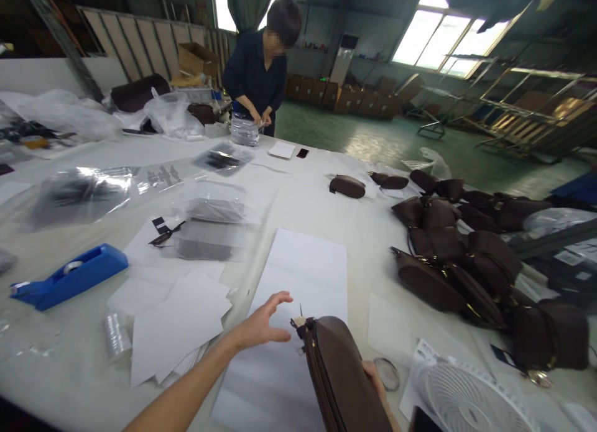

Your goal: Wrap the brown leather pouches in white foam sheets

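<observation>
A dark brown zip bag (347,370) is tilted up over the sheets of white paper (303,270) at the front of the table. My right hand (377,382) grips its right side, with most of the fingers hidden behind it. Just left of the bag's far end, my left hand (265,323) is open, thumb and fingers apart and curved, holding nothing. Between that hand and the bag hangs a small pale metallic charm (300,322) by the zipper end. A clear ring-like roll (387,374) lies beside my right hand.
Several brown bags (438,252) are heaped at right, behind a white fan (471,395). A blue tape dispenser (69,276), loose white cards (180,326) and plastic-wrapped packs (212,220) lie at left. Across the table, a co-worker (256,71) handles a clear packet (245,130).
</observation>
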The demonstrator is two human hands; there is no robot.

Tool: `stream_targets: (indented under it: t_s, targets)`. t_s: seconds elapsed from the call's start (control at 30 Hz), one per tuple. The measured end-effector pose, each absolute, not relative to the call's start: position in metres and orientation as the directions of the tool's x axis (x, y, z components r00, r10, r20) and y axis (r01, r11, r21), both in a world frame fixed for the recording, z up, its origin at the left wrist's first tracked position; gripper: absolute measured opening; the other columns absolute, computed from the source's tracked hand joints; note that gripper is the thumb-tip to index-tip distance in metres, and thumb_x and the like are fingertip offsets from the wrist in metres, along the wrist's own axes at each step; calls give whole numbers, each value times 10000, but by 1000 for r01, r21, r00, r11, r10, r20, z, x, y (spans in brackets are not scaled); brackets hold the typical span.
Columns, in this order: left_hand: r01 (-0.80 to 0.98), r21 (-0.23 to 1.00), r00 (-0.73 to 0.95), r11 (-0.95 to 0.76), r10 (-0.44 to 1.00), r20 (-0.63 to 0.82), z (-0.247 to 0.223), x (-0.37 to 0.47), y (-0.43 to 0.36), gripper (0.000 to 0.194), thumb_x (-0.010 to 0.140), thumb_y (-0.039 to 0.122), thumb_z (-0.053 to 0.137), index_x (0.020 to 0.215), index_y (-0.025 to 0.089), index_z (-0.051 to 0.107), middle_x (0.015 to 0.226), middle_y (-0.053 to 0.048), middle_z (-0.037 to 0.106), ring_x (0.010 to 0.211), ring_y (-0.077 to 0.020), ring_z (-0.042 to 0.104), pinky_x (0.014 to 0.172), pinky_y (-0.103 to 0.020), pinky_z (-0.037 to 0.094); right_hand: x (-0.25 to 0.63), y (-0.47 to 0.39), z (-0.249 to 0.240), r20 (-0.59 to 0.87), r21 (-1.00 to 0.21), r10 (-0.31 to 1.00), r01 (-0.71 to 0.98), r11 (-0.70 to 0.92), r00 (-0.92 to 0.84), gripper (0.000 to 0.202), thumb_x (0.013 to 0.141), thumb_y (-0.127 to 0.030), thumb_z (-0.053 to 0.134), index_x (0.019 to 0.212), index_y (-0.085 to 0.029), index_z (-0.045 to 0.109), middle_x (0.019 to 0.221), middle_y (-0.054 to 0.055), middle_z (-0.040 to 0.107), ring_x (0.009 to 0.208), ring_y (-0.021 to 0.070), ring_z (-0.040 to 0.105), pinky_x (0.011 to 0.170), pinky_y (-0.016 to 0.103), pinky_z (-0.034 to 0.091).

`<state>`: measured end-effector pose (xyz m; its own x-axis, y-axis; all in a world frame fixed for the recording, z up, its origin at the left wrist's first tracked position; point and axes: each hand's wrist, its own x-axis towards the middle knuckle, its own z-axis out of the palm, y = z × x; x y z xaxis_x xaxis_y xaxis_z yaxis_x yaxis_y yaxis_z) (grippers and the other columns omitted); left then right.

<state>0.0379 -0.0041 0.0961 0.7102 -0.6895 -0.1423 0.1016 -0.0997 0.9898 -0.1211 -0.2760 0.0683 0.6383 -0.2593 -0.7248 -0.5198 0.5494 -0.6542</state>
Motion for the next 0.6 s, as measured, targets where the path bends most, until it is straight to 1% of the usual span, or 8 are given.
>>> stream_targets:
  t_s: [0.03, 0.1, 0.2, 0.3, 0.4, 0.47, 0.53, 0.6]
  targets:
    - [84, 994, 639, -70, -761, -108, 102, 40, -4, 858, 584, 219, 753, 1355, 260, 379, 1434, -103, 362, 1324, -272, 316, 1112, -444, 219, -120, -274, 71, -744, -618, -204, -537, 574, 637, 328, 535, -462, 703, 701, -180, 682, 636, 65, 689, 684, 282, 652, 748, 438, 533]
    - [62, 997, 493, -43, -868, -68, 113, 40, -6, 931, 559, 165, 748, 1389, 264, 337, 1430, -101, 386, 1314, -269, 341, 1112, -430, 238, -119, -269, 79, -764, -517, -43, -571, 638, 644, 370, 566, -441, 688, 757, -125, 694, 703, 83, 710, 694, 246, 653, 775, 371, 522]
    - [175, 984, 430, -43, -895, -116, 116, 31, -8, 747, 624, 203, 721, 1318, 228, 445, 1299, -96, 528, 1181, -249, 489, 1042, -392, 356, -117, -260, 91, -725, -379, 177, -599, 705, 666, 511, 647, -424, 623, 972, -34, 669, 903, 136, 719, 837, 240, 659, 830, 318, 490]
    - [375, 924, 470, -79, -843, -263, 99, 14, 0, 627, 690, 314, 706, 1272, 227, 490, 1132, -65, 630, 1026, -227, 574, 925, -357, 449, -113, -256, 96, -694, -340, 244, -607, 719, 678, 553, 687, -389, 578, 1082, -3, 618, 986, 151, 703, 924, 241, 646, 860, 312, 468]
    - [590, 784, 416, -193, -759, -500, 76, -2, 19, 609, 670, 450, 705, 1215, 229, 546, 861, -32, 682, 763, -203, 609, 671, -311, 498, -104, -253, 96, -686, -396, 261, -649, 650, 680, 490, 664, -331, 587, 1030, -8, 635, 933, 144, 708, 812, 204, 655, 790, 281, 480]
    - [656, 701, 382, -281, -677, -629, 69, -2, 35, 592, 659, 514, 679, 1162, 217, 585, 732, -20, 665, 634, -185, 588, 552, -285, 467, -92, -250, 98, -611, -502, 294, -647, 573, 735, 498, 599, -273, 624, 1032, -27, 635, 925, 129, 706, 757, 184, 645, 740, 268, 480]
    - [597, 727, 406, -340, -653, -639, 78, 6, 51, 554, 647, 481, 682, 1124, 208, 614, 757, -27, 673, 661, -195, 601, 574, -294, 484, -77, -246, 106, -468, -638, 340, -578, 509, 816, 607, 531, -191, 657, 1126, -86, 603, 1030, 102, 683, 834, 188, 632, 776, 279, 470]
    - [479, 801, 410, -359, -715, -566, 99, 17, 65, 528, 653, 414, 680, 1136, 211, 619, 851, -34, 689, 785, -224, 624, 693, -328, 515, -62, -241, 119, -342, -761, 358, -479, 438, 869, 733, 500, -122, 672, 1221, -174, 553, 1170, 62, 625, 996, 204, 582, 860, 303, 438]
